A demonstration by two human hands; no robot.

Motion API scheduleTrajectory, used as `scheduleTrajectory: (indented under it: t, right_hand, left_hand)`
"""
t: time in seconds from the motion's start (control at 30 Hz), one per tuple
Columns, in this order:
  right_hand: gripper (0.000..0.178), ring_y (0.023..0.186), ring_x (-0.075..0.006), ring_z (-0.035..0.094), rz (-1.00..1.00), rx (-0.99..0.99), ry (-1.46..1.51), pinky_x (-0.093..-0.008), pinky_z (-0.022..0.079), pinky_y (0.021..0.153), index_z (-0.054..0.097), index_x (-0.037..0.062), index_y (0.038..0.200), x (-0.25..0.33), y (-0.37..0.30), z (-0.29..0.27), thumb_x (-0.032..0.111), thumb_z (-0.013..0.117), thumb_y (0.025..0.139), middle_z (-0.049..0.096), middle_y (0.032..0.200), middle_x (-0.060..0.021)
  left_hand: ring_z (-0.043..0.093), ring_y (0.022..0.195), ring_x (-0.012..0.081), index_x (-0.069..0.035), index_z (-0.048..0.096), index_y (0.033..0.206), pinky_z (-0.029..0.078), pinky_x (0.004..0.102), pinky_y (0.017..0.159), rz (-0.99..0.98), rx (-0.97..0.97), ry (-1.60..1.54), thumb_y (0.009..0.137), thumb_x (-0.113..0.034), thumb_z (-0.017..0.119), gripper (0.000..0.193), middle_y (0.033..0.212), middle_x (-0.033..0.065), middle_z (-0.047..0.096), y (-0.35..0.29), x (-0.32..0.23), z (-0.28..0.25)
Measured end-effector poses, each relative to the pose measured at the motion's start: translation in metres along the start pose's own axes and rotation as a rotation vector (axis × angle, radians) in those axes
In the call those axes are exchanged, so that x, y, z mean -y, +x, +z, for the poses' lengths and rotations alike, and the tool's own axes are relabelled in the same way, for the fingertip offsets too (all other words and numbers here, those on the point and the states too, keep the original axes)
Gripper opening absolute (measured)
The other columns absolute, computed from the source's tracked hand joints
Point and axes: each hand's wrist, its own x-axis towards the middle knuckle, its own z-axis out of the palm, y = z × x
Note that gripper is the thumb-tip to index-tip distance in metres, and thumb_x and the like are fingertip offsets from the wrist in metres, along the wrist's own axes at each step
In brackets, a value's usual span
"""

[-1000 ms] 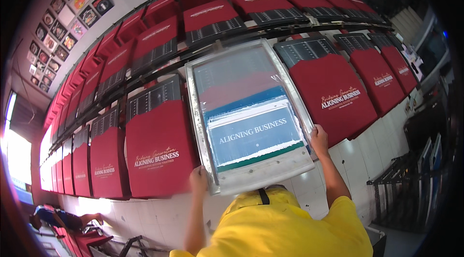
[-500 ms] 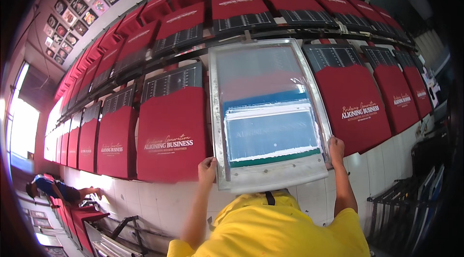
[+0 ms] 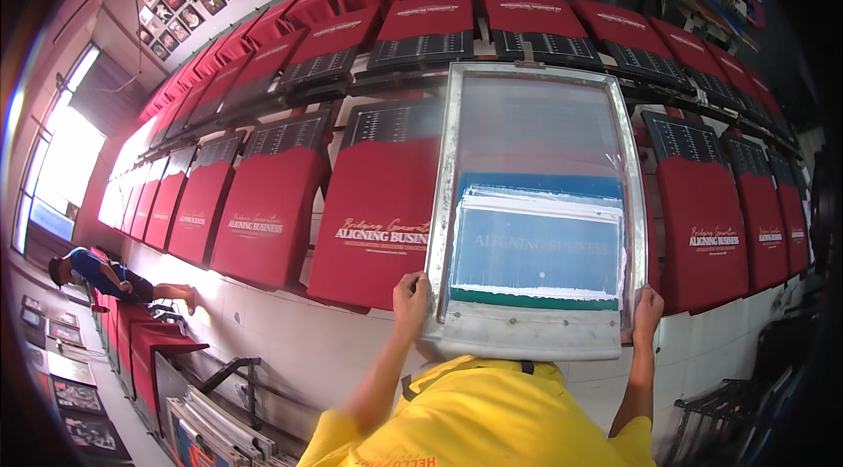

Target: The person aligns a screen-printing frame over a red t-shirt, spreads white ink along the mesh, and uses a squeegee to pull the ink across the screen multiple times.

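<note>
Between my hands is a screen-printing frame [image 3: 630,168] with a metal rim, its see-through mesh [image 3: 536,120] at the far end. Its near part has a blue stencil area [image 3: 527,260] edged with smeared white ink, and a green strip lies along the near side. My left hand [image 3: 411,296] is closed on the near left edge; my right hand [image 3: 648,307] grips the near right edge. A dark red shirt [image 3: 360,190] on a black board lies left of the frame, its white-and-gold print partly covered by the rim. What lies directly beneath is mostly hidden.
Another printed red shirt [image 3: 702,203] lies to the right, and several more line both rows. A dark rail [image 3: 386,78] runs between the rows. At the lower left are a person in blue [image 3: 97,274] and a rack of frames [image 3: 211,432]; another rack [image 3: 716,419] stands lower right.
The view has shifted, so the shirts appear farther right. Held by both hands, the frame has moved left along the row and now overlaps the left shirt's print.
</note>
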Motion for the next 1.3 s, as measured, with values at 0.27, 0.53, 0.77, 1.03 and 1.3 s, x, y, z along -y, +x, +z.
scheduleTrajectory:
  t: [0.27,0.53,0.77,1.03,1.3]
  right_hand:
    - [0.034,0.077,-0.0263,0.063,0.019,-0.050,0.075,-0.0377,0.047,0.077,0.063,-0.0115,0.089,0.066,-0.093,0.114,0.019,0.049,0.090,0.066,0.078,-0.0204]
    - [0.034,0.071,-0.0344,0.061,-0.101,-0.080,0.074,-0.0400,0.047,0.073,0.062,-0.0105,0.086,0.118,-0.158,0.191,0.020,0.047,0.091,0.062,0.075,-0.0255]
    - [0.034,0.074,-0.0450,0.061,-0.104,-0.001,0.013,-0.0465,0.045,0.069,0.061,-0.0093,0.081,0.144,-0.169,0.221,0.019,0.045,0.091,0.059,0.074,-0.0301]
    - [0.039,0.084,-0.0418,0.066,-0.023,0.093,-0.098,-0.0442,0.048,0.077,0.066,-0.0102,0.093,0.169,-0.165,0.233,0.022,0.044,0.091,0.065,0.084,-0.0301]
    - [0.036,0.074,-0.0414,0.062,-0.096,0.019,-0.016,-0.0468,0.045,0.072,0.061,-0.0095,0.081,0.164,-0.160,0.242,0.020,0.043,0.090,0.060,0.075,-0.0299]
  left_hand:
    - [0.051,0.061,0.0081,0.008,0.066,0.091,0.041,0.0277,0.054,0.048,-0.103,0.068,0.093,-0.015,0.058,0.024,0.067,0.0029,0.058,0.054,0.025,-0.131]
    - [0.053,0.061,0.0097,0.008,0.067,0.094,0.042,0.0281,0.055,0.100,-0.181,0.223,0.091,-0.017,0.062,0.026,0.068,0.0031,0.061,0.081,0.047,-0.227]
    - [0.057,0.059,0.0125,0.008,0.067,0.099,0.044,0.0288,0.055,-0.047,-0.067,0.223,0.092,-0.018,0.059,0.029,0.070,0.0065,0.063,0.101,0.043,-0.262]
    - [0.055,0.057,0.0135,0.009,0.067,0.096,0.043,0.0307,0.055,0.078,-0.084,0.292,0.094,-0.019,0.055,0.030,0.066,0.0072,0.061,0.122,0.046,-0.271]
    - [0.052,0.057,0.0143,0.008,0.063,0.084,0.041,0.0335,0.055,0.040,-0.037,0.304,0.094,-0.019,0.054,0.031,0.063,0.0070,0.057,0.131,0.037,-0.273]
